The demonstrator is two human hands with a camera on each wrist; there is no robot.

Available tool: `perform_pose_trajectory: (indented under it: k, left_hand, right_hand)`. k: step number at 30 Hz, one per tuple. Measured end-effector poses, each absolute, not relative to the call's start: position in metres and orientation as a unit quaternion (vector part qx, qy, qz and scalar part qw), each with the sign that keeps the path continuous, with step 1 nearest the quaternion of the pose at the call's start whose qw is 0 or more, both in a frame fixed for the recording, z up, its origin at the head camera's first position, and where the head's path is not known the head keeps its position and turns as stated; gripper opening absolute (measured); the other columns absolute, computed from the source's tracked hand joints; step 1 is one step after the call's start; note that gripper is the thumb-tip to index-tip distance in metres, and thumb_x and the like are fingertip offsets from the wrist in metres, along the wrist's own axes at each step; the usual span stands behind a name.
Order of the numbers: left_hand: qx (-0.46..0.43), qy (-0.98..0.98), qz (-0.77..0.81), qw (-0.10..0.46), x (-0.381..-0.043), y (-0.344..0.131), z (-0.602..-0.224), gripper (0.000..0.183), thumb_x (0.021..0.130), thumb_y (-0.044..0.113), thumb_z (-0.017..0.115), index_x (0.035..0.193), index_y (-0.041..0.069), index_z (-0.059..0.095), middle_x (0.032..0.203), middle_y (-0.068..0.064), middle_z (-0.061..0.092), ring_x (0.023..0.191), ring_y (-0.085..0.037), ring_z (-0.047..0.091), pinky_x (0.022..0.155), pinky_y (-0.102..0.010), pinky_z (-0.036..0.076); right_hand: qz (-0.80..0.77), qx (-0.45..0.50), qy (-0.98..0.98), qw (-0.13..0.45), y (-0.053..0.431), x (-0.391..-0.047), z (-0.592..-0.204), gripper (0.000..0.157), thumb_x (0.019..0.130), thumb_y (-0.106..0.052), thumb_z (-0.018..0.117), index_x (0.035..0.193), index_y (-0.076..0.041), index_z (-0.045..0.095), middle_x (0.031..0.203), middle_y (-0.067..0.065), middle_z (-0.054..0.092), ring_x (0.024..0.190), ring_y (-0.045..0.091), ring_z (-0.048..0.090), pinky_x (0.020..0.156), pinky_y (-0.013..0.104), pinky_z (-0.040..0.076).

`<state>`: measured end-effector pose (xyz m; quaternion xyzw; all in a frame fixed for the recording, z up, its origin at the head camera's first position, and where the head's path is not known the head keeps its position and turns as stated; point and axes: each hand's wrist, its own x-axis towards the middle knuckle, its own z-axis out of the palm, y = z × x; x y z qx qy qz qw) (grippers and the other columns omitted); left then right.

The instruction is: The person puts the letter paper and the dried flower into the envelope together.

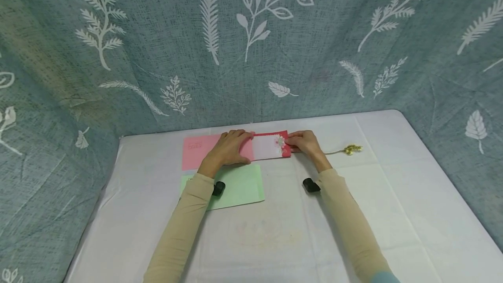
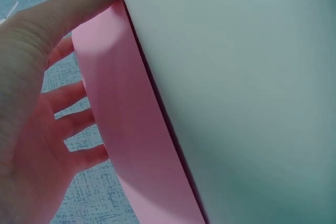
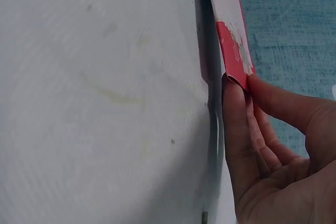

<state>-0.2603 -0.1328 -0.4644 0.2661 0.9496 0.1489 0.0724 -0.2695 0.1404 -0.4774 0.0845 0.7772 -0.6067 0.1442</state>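
Observation:
My left hand (image 1: 229,147) straddles the right end of a pink envelope (image 1: 196,152), thumb at the near edge and fingers at the far edge. In the left wrist view the envelope (image 2: 126,98) runs between thumb and fingers. Its right end meets a red card (image 1: 269,146) with a white panel and printed flowers; the card's left end is hidden there. With thumb and fingers, my right hand (image 1: 306,144) pinches the card's right end. The right wrist view shows the pinch on the card's red corner (image 3: 233,51).
A light green envelope (image 1: 235,187) lies in front of the pink one, partly under the left forearm. To the right of my right hand lies a thin stem with a yellowish flower head (image 1: 353,149). Patterned blue-green cloth (image 1: 235,77) hangs behind the white-covered table (image 1: 267,252).

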Motion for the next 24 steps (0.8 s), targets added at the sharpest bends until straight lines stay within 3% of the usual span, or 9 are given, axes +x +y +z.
perform_pose_trajectory:
  k: [8, 17, 24]
  left_hand:
    - [0.262, 0.95, 0.151, 0.076, -0.26, -0.133, -0.464, 0.085, 0.077, 0.039, 0.083, 0.148, 0.018, 0.043, 0.148, -0.013, 0.043, 0.136, -0.034, 0.039, 0.112, -0.055, 0.026]
    - [0.263, 0.949, 0.154, 0.073, -0.258, -0.132, -0.462, 0.085, 0.077, 0.039, 0.083, 0.148, 0.017, 0.043, 0.147, -0.014, 0.044, 0.135, -0.034, 0.039, 0.112, -0.056, 0.026]
    - [0.261, 0.951, 0.147, 0.078, -0.259, -0.132, -0.462, 0.085, 0.077, 0.039, 0.083, 0.149, 0.017, 0.042, 0.148, -0.014, 0.043, 0.136, -0.033, 0.039, 0.112, -0.055, 0.026]
  right_hand:
    - [-0.615, 0.07, 0.77, 0.155, 0.133, -0.271, -0.476, 0.033, 0.093, -0.005, 0.064, 0.121, 0.013, 0.062, 0.082, 0.007, 0.069, 0.06, 0.004, 0.064, 0.064, 0.022, 0.057]
    - [-0.61, 0.065, 0.773, 0.163, 0.124, -0.273, -0.476, 0.031, 0.094, -0.005, 0.063, 0.12, 0.013, 0.063, 0.091, 0.016, 0.072, 0.063, 0.006, 0.065, 0.066, 0.025, 0.058]
    - [-0.615, 0.067, 0.767, 0.169, 0.118, -0.273, -0.476, 0.03, 0.094, -0.006, 0.064, 0.119, 0.011, 0.065, 0.085, 0.011, 0.071, 0.061, 0.006, 0.066, 0.064, 0.024, 0.058]
